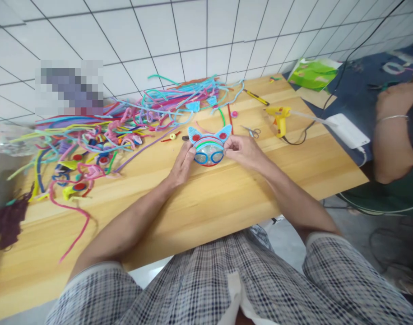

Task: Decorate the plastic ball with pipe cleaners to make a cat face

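A small cat-face craft (209, 146) made of coiled pipe cleaners, with two blue ears, red dots and two blue rings, rests on the wooden table (226, 203). My left hand (183, 163) grips its left edge with curled fingers. My right hand (242, 151) pinches its right edge beside the right ear. Both hands are closed on the craft.
A tangled heap of coloured pipe cleaners (118, 122) covers the table's left and back. A yellow glue gun (279, 118), small scissors (252, 132) and a yellow-handled cutter (257, 96) lie to the right. Another person's arm (394, 131) rests at the far right beside a white adapter (343, 130).
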`<state>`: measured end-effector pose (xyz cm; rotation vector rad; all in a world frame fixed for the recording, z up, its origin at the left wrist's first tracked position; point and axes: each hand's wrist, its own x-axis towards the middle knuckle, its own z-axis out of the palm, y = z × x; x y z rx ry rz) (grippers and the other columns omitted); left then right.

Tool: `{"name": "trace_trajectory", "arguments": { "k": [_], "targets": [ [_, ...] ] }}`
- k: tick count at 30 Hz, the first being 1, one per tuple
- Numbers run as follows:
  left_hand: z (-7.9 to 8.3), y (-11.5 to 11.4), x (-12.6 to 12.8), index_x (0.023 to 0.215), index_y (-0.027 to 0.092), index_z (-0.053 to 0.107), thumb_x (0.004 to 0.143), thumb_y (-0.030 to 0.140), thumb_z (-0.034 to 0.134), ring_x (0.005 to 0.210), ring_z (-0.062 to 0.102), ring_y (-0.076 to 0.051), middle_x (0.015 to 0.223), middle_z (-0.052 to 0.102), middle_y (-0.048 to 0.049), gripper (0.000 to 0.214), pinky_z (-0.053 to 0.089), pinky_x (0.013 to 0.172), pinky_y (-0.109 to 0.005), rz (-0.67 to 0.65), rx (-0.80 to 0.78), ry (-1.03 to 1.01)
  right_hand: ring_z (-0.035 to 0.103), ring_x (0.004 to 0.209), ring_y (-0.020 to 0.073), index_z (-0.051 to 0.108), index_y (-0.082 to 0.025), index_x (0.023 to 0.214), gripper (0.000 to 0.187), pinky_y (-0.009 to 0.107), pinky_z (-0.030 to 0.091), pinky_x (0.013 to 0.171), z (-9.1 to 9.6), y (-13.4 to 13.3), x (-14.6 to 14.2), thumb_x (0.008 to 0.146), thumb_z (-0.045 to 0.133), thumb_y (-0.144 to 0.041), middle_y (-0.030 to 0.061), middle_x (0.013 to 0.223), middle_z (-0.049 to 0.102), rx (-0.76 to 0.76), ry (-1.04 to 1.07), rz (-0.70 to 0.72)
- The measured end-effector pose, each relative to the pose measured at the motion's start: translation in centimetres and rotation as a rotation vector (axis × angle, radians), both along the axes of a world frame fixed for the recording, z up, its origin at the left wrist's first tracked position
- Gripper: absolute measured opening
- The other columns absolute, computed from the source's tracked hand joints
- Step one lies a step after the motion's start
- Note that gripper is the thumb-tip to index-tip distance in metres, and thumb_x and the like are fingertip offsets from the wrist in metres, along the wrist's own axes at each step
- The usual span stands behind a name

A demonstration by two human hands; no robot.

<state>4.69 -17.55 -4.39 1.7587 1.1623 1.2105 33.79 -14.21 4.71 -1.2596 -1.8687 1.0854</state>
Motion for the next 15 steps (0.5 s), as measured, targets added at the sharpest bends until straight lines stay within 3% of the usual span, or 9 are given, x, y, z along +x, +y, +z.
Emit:
{"name": "trace_trajectory", "arguments": {
  "k": [7, 15],
  "targets": [
    [0.9, 0.2, 0.5, 0.165, 0.025, 0.081, 0.124, 0.095, 0.047, 0.169, 0.074, -0.038, 0.175, 0.081, -0.0204, 0.088, 0.052, 0.155, -0.06, -0.03, 0.023, 0.006, 0.062, 0.074, 0.0189, 0.073, -0.027, 0.077, 0.004, 0.034, 0.044, 0.075, 0.1, 0.1, 0.0, 0.075, 0.077, -0.028, -0.0037, 0.071, 0.069, -0.001, -0.008, 0.005],
    [1.3, 0.8, 0.7, 0.157, 0.026, 0.087, 0.112, 0.109, 0.054, 0.185, 0.062, -0.044, 0.176, 0.082, -0.0189, 0.1, 0.041, 0.163, -0.066, -0.025, -0.066, -0.069, 0.062, 0.074, 0.0184, 0.073, -0.027, 0.077, 0.007, 0.033, 0.045, 0.075, -0.2, 0.5, 0.0, 0.075, 0.079, -0.03, -0.0035, 0.073, 0.07, -0.015, -0.008, -0.003]
  ]
}}
